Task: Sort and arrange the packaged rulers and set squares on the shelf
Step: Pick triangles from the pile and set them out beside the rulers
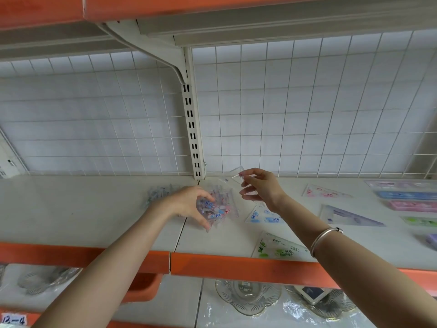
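Just left of post (192,129): clear pile (160,192) flat on shelf (71,209). Below post: left hand (186,204), fingers curled round stack of packets (217,207); cannot tell whether stack rests on shelf. Right of post: right hand (260,188) raised, thumb and forefinger pinching clear packet (238,175), other fingers loosely spread. Bracelet (324,240) on that wrist. Further right of post, flat: blue set square (264,216), green set square (279,249), pink set square (324,191), purple set square (350,216). Far right of post: boxed rulers (411,200) in a row.
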### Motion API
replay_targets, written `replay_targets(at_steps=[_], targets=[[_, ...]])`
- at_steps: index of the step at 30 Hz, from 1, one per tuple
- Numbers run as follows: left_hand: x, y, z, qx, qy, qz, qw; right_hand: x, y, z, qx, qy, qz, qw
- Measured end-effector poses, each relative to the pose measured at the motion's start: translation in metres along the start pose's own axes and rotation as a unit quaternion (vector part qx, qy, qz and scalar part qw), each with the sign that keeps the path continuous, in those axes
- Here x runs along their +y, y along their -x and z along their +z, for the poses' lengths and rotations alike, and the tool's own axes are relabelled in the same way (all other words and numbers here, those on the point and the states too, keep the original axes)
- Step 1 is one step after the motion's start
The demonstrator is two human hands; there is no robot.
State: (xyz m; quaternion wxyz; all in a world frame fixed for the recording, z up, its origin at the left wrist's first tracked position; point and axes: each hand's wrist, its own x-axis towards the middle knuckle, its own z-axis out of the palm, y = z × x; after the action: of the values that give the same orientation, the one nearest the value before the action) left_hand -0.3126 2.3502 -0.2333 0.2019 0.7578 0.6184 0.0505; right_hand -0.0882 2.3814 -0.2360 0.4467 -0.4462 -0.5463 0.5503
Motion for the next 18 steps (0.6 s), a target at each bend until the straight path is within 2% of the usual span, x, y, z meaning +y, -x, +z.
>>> replay_targets(at_steps=[9,14,18], targets=[[-0.005,0.001,0.007,0.027,0.010,0.036,0.999,0.006,0.003,-0.003,0.000,-0.024,0.022,0.999],[0.008,0.003,-0.002,0.127,0.090,0.066,0.986,0.007,0.003,-0.004,0.006,-0.038,0.020,0.999],[0.017,0.004,0.000,0.170,0.167,0.102,0.966,0.006,0.004,-0.009,0.018,-0.047,0.021,0.999]])
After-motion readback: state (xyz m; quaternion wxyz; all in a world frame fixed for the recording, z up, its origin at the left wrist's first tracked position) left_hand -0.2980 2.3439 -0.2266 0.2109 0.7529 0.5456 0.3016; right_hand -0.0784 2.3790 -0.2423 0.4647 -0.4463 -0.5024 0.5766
